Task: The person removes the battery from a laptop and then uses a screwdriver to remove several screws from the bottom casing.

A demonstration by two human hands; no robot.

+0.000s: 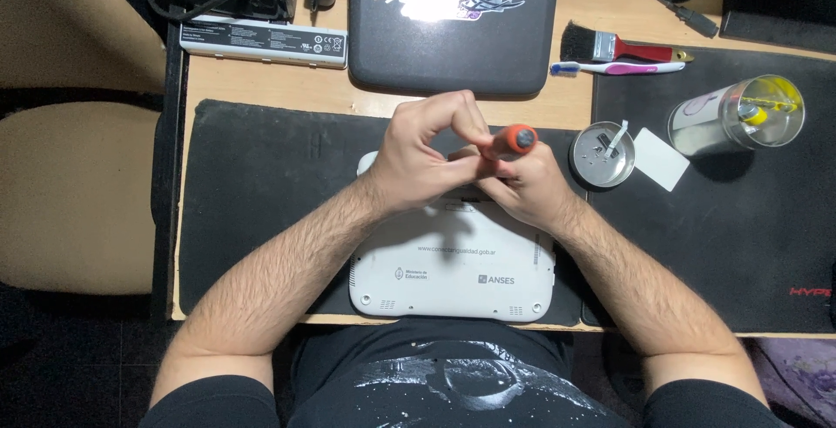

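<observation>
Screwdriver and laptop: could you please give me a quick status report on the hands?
Left hand and right hand both closed on orange-handled screwdriver. Screwdriver upright over white laptop, underside up on black mat. Tip hidden by hands.

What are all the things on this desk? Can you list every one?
white plastic netbook lying upside down: 1, white, on the black mat at the near desk edge
orange-handled screwdriver: 1, orange with black cap, held over the netbook
black closed laptop with shiny sticker: 1, black, far middle
long white battery pack: 1, white, far left
paintbrush with red handle: 1, black bristles, far right
pink and white toothbrush: 1, beside the paintbrush
small round metal tin: 1, silver, right of the hands
white paper square: 1, beside the tin
clear plastic jar: 1, lying on the right mat
left hand: 1, at the screwdriver
right hand: 1, gripping the screwdriver
</observation>
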